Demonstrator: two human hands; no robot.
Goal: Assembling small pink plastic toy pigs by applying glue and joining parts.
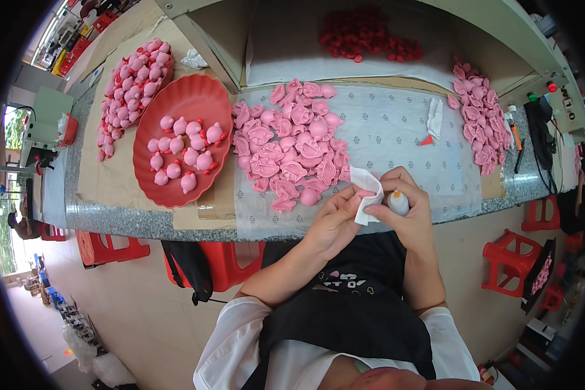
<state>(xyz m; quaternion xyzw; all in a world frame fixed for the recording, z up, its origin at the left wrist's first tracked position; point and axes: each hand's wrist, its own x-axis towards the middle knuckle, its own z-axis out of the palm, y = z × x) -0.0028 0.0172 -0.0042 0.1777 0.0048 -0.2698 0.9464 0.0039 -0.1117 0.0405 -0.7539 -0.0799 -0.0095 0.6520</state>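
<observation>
My left hand (335, 220) is closed on a folded white tissue (368, 209), near the front edge of the worktable. Something pink shows at its fingertips, too covered to make out. My right hand (409, 211) pinches the tissue from the other side with thumb and finger. Also in that hand is a small white squeeze bottle (398, 203) with an orange tip, tilted up toward me. Just left of and beyond my hands spreads a heap of pink petal-shaped and rounded pieces (292, 146), on a white printed sheet (396, 117).
Left stands a red scalloped tray (151, 185) of pink balls with red bits; more lie in a pile (133, 84) behind. Red pieces (364, 32) sit under the shelf. Another pink heap (481, 123), crumpled tissue (435, 117) and an orange marker (515, 133) lie right. Red stools (510, 257) stand below.
</observation>
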